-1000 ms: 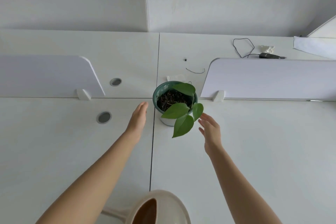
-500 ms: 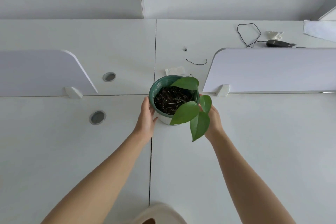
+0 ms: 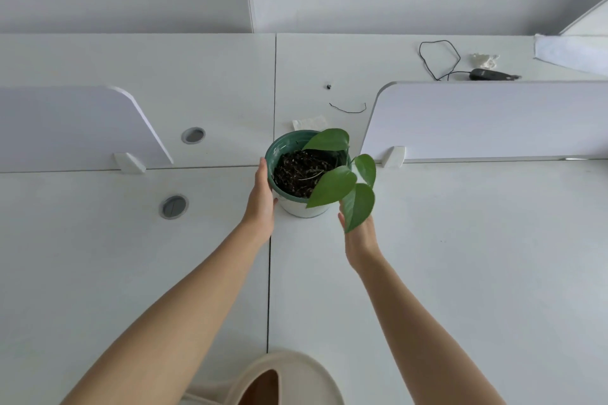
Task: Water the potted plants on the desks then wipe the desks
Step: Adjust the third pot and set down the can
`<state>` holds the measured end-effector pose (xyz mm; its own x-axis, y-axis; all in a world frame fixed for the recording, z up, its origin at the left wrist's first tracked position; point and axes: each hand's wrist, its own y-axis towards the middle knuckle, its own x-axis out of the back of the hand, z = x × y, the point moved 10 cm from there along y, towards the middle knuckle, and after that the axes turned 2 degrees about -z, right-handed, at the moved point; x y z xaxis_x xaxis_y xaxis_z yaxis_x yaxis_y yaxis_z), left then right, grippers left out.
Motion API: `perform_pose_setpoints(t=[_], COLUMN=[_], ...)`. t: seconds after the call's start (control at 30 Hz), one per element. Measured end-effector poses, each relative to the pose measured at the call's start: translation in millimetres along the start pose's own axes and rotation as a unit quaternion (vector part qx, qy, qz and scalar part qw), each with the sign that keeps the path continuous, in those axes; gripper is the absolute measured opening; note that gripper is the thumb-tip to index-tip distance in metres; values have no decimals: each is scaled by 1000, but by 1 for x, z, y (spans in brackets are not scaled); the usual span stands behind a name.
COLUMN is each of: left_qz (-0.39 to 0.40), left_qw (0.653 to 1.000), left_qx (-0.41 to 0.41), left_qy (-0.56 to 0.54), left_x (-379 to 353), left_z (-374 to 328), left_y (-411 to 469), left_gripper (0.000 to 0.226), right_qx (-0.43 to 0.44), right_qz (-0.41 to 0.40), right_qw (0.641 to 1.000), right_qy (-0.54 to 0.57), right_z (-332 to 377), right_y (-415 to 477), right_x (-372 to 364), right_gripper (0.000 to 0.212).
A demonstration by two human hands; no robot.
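Note:
A green-rimmed pot with a white base (image 3: 301,210) holds dark soil and a plant with broad green leaves (image 3: 332,186). It stands on the white desk (image 3: 460,256) in the gap between two dividers. My left hand (image 3: 261,204) presses flat against the pot's left side. My right hand (image 3: 360,237) is at the pot's front right, its fingers hidden under a hanging leaf, so contact with the pot cannot be told. A beige watering can (image 3: 296,378) shows at the bottom edge, held by neither hand.
White divider panels stand left (image 3: 72,128) and right (image 3: 487,122) of the pot. Two round cable holes (image 3: 173,206) sit on the left. Behind the pot lie a paper scrap (image 3: 311,123), a short wire (image 3: 348,108), and a black device with a cord (image 3: 487,75).
Both hands reached in from apart and closed around the pot. Since half a second ago my right hand has slid lower, under the leaves.

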<state>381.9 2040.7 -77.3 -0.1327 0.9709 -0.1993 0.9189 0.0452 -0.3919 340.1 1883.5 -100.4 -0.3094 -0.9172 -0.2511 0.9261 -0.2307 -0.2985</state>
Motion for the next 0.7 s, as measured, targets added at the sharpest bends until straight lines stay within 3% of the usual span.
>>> perform_pose_setpoints(t=[0.17,0.33,0.57,0.7], left_qz=[3,-39,-76,-123], left_qw=[1000,999,993,986], left_qx=[0,-4,-84,-116], left_qy=[12,36,34,2], left_x=[2,49,122,158], left_z=[0,-5,-28,-34], left_y=[-20,-52,-147,-200], left_gripper=[48,51,26,21], right_qx=[-34,-87,-78,-53], right_qz=[-4,-44,-24,-4], right_qw=[999,995,987,980], right_qy=[-13,2,-136,-193], right_z=[-4,-25,-18,-12], right_y=[5,-42,-118,-154], right_x=[12,42,57,54], right_gripper=[34,51,24,20])
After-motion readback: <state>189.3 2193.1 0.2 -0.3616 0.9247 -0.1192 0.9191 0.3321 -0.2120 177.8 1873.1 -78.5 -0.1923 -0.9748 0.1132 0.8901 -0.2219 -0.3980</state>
